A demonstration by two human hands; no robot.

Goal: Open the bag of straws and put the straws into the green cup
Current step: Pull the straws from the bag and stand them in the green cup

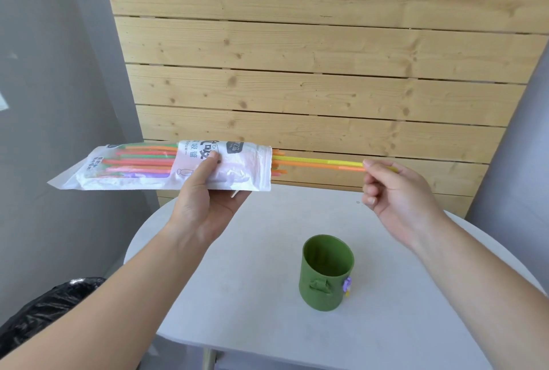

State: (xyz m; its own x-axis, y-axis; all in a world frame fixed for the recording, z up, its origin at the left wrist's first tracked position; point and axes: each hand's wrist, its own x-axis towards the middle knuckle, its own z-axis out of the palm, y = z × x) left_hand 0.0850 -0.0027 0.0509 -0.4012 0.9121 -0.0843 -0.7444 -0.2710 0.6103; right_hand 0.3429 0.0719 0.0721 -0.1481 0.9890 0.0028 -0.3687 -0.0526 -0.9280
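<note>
The bag [166,169] is white and partly clear plastic, printed with large dark Chinese characters that are cut off by the thumb and hard to read in full; the Latin letters "straw" show beside them, a small dark label panel with pale characters sits near the open end, and more small characters run along the sealed end at the left, too small to read. The left hand [208,197] holds the bag from below, level in the air above the tabletop [237,295], its thumb pressed on the printed face and its fingers closed under it, so the hand is clamped on the bag. Coloured straws [142,158], orange, green, pink and purple, show through the clear part, and several short ends poke out of the open mouth at the right. Two straws [318,161], one yellow and one orange, stick far out of that mouth toward the right hand [392,191], whose thumb and forefinger are pinched together on their tips, the other fingers curled in. The green cup [326,273] stands upright on the tabletop below and between the hands, with nothing visible inside and a small purple ornament [346,285] on its side. A black bag [44,310] lies at the lower left, beside the tabletop.
</note>
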